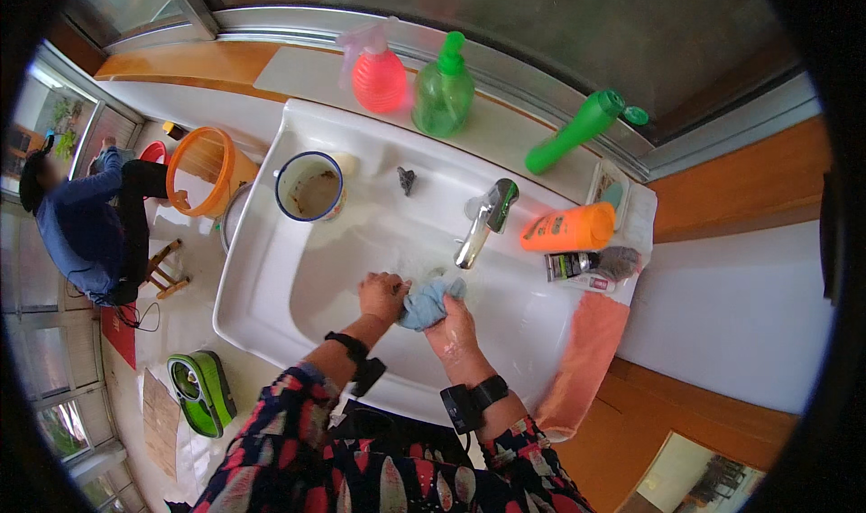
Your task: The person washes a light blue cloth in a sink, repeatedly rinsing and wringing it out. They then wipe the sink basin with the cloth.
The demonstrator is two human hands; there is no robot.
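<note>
A wet light-blue cloth (430, 304) is bunched between my hands over the basin of a white ceramic washbasin (254, 296). My right hand (454, 323) grips the cloth's right side, thumb on top. At its left edge is my left hand (382, 298), fingers curled; whether they pinch the cloth cannot be told. Just beyond the cloth reaches the spout of a chrome faucet (477, 232). Some water lies around the drain. An enamel mug (310, 187) with a blue rim and murky contents stands on the basin's back left ledge.
Behind the basin stand a pink spray bottle (379, 83), a green pump bottle (443, 97) and a leaning green bottle (575, 132). An orange bottle (568, 227), tubes and a salmon cloth (585, 357) lie right. Leftward are an orange bucket (237, 171), a green mop bucket (210, 394) and a seated person (84, 222).
</note>
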